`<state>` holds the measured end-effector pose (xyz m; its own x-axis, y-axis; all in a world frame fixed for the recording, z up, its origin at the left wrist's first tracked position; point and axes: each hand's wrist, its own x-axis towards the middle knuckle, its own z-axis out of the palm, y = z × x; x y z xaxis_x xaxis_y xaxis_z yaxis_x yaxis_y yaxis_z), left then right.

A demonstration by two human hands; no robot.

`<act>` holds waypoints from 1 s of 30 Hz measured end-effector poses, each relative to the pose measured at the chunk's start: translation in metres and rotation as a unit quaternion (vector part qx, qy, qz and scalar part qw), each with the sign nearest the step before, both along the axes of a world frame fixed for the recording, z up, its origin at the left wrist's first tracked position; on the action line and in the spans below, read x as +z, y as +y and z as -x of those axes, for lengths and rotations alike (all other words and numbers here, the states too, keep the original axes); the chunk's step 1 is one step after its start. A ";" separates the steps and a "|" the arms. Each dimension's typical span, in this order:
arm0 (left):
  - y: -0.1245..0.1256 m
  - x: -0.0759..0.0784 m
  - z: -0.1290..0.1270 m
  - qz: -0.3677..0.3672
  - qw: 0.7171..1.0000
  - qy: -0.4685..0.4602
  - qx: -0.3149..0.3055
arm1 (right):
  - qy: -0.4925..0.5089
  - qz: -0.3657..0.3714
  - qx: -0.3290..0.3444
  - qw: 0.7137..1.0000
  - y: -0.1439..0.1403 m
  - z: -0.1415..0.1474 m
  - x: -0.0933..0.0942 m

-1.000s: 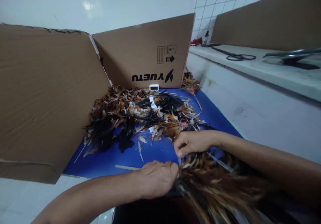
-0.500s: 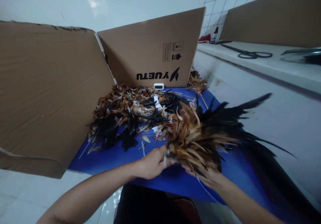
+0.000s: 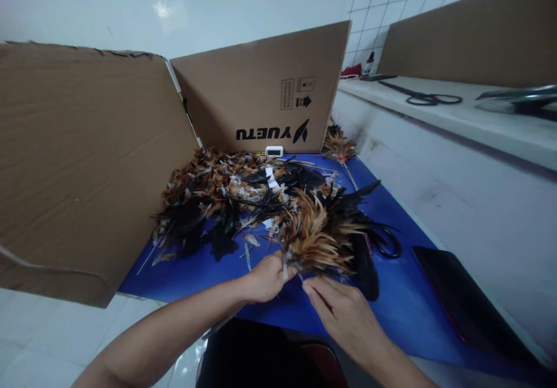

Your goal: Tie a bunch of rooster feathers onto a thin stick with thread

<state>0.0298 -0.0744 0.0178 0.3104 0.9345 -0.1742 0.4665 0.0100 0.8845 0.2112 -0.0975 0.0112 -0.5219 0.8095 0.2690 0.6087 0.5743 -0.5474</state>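
Note:
My left hand [image 3: 266, 279] is closed around the base of a bundle of feathers [image 3: 319, 234], brown and tan with long black ones fanning out to the right. A thin pale strip [image 3: 301, 276] runs from the bundle's base to my right hand [image 3: 342, 304], which pinches its end between thumb and fingers. Another bit of white strip [image 3: 285, 269] shows at my left thumb. Just beyond the hands, a loose pile of brown and black feathers [image 3: 209, 182] covers the back left of the blue table [image 3: 391, 301]. What lies inside my left fist is hidden.
Cardboard panels [image 3: 261, 80] stand behind and at the left. A small white digital display [image 3: 274, 151] sits against the back one. Black looped handles [image 3: 387, 243] and a dark flat panel [image 3: 465, 295] lie at the right. Scissors [image 3: 433, 99] rest on the ledge [image 3: 470, 115].
The feather bundle has turned and drawn in, its black feathers no longer stretching far right. My right hand has come out from under the feathers and now pinches the strip near the base.

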 end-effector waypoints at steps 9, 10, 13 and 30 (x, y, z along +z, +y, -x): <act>-0.005 0.005 -0.008 -0.056 0.961 0.257 -0.091 | -0.204 -0.090 0.035 0.974 0.015 0.006 0.057; -0.006 0.007 -0.009 -0.060 0.957 0.268 -0.096 | -0.223 -0.095 0.044 0.969 0.018 0.008 0.062; -0.006 0.008 -0.014 -0.077 0.947 0.291 -0.116 | -0.279 -0.118 0.088 0.949 0.028 0.016 0.075; -0.031 0.029 -0.001 -0.079 0.951 0.157 -0.255 | -0.052 0.362 0.363 0.857 0.096 0.015 0.067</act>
